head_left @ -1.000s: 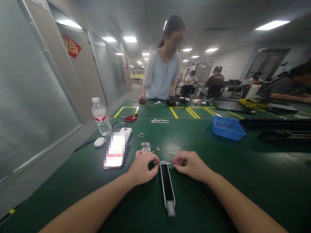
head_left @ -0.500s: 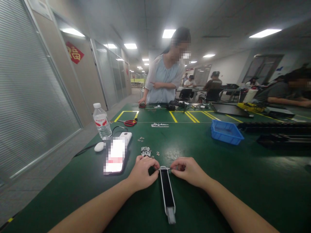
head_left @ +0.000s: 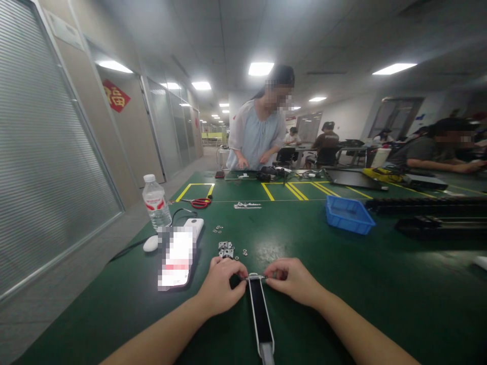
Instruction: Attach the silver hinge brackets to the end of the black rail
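A long, narrow part with a white frame and a black middle (head_left: 261, 309) lies lengthwise before me, a grey strap-like piece (head_left: 267, 351) at its near end. Across its far end runs a thin metal rod (head_left: 255, 277), poking out on both sides. My left hand (head_left: 224, 285) is closed, thumb and forefinger pinching the rod's left end. From the other side my right hand (head_left: 294, 280) pinches the right end, its fingers curled. Small metal brackets (head_left: 225, 250) rest just beyond my left hand, with a few nuts or washers (head_left: 245, 252) beside them.
At left stand a water bottle (head_left: 156, 203), a lit phone (head_left: 177, 258) and a white mouse-like object (head_left: 151, 244). Red-handled scissors (head_left: 201, 203) and white strips (head_left: 247, 205) lie farther off. A blue tray (head_left: 349, 215) is right. A person (head_left: 258, 126) stands across the green table.
My view has tilted up slightly, so the table sits lower. Both hands keep their pinch at the white frame's far end. The person opposite has drawn a hand back from the small dark-red object.
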`<control>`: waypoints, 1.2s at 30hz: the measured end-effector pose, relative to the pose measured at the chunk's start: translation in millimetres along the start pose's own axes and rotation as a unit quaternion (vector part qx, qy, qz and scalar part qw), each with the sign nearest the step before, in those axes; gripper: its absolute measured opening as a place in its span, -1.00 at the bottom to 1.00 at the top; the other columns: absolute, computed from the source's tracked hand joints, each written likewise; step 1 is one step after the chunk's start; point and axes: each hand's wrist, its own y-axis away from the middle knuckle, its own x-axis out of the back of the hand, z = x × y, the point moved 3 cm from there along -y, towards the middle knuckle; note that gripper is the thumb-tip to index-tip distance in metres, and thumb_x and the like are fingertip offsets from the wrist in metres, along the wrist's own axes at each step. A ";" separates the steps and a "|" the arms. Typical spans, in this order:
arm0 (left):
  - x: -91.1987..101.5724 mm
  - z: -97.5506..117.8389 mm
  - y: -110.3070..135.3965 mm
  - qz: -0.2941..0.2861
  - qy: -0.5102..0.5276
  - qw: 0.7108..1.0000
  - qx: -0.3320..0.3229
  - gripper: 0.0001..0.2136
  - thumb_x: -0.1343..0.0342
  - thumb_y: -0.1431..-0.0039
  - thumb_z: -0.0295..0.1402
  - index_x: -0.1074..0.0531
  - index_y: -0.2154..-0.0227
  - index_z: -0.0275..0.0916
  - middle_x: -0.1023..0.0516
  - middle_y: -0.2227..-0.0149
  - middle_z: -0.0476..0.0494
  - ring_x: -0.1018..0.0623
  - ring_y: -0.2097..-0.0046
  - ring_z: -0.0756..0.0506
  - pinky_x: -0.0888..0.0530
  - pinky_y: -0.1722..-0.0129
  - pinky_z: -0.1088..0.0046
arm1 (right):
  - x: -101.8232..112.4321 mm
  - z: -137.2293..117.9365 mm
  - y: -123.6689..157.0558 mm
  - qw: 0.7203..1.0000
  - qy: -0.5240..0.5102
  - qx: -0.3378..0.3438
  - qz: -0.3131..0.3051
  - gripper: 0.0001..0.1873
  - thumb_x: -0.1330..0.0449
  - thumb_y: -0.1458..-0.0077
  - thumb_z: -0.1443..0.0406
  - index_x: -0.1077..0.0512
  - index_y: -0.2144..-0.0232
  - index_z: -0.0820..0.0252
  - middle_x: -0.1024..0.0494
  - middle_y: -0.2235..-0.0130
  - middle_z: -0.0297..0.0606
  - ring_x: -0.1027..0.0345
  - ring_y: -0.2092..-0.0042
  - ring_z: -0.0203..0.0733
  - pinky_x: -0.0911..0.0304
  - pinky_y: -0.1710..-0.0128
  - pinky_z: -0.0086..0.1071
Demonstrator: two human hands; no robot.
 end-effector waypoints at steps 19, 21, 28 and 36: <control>1.8 -0.1 -2.9 0.004 0.039 0.999 0.017 -0.88 -0.03 0.02 -0.47 -0.45 0.43 -0.20 -0.55 0.39 -0.03 -0.49 0.27 -0.11 -0.29 0.10 0.27 | 1.4 -7.4 -1.9 1.000 -0.011 0.003 -0.009 -0.87 -0.23 0.01 0.37 -0.58 0.38 0.21 -0.48 0.45 -0.30 -0.26 0.46 -0.32 -0.16 0.45 -0.48; 1.6 -0.4 -2.7 0.004 0.040 0.999 0.017 -0.88 -0.03 0.02 -0.47 -0.45 0.42 -0.19 -0.55 0.38 -0.04 -0.49 0.27 -0.11 -0.30 0.10 0.26 | 1.1 -7.8 -2.1 1.000 -0.015 0.004 -0.007 -0.87 -0.22 0.00 0.37 -0.58 0.38 0.21 -0.48 0.46 -0.30 -0.26 0.47 -0.32 -0.16 0.47 -0.48; 1.5 -1.0 -2.0 -0.001 0.033 0.999 0.018 -0.87 -0.04 0.02 -0.48 -0.45 0.41 -0.19 -0.55 0.38 -0.03 -0.49 0.26 -0.12 -0.29 0.10 0.23 | -0.1 -11.0 -1.9 1.000 -0.015 0.008 -0.009 -0.87 -0.22 -0.02 0.37 -0.59 0.37 0.20 -0.47 0.45 -0.30 -0.26 0.45 -0.32 -0.16 0.45 -0.48; 2.3 0.0 -2.3 -0.004 0.028 1.000 0.013 -0.86 -0.03 0.01 -0.49 -0.44 0.39 -0.18 -0.54 0.37 -0.02 -0.49 0.25 -0.12 -0.27 0.08 0.21 | -3.2 -10.4 -4.6 1.000 -0.014 0.018 -0.006 -0.88 -0.21 -0.07 0.36 -0.57 0.40 0.22 -0.46 0.43 -0.30 -0.28 0.42 -0.31 -0.17 0.42 -0.48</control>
